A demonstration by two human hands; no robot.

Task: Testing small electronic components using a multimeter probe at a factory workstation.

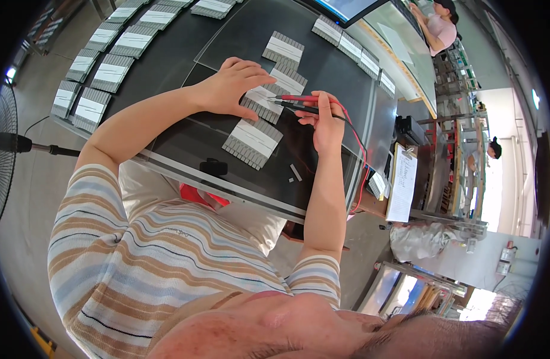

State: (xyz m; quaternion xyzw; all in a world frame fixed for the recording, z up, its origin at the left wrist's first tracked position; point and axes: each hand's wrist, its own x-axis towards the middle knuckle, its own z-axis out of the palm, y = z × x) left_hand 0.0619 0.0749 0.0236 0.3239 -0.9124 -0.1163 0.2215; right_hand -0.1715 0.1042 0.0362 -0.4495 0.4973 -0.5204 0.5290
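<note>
My left hand lies with fingers and thumb spread at the left edge of a grey ribbed panel with a white middle band. My right hand is closed around two test probes, a red probe and a black probe. Their tips point left over that panel; whether they touch it I cannot tell. A similar panel lies nearer to me, and two more, a middle panel and a far panel, lie beyond on the black table.
Rows of like panels cover the table's left side. More panels line up below a monitor. Red and black leads run down the right edge, near a clipboard. A fan stands left. Another person sits far right.
</note>
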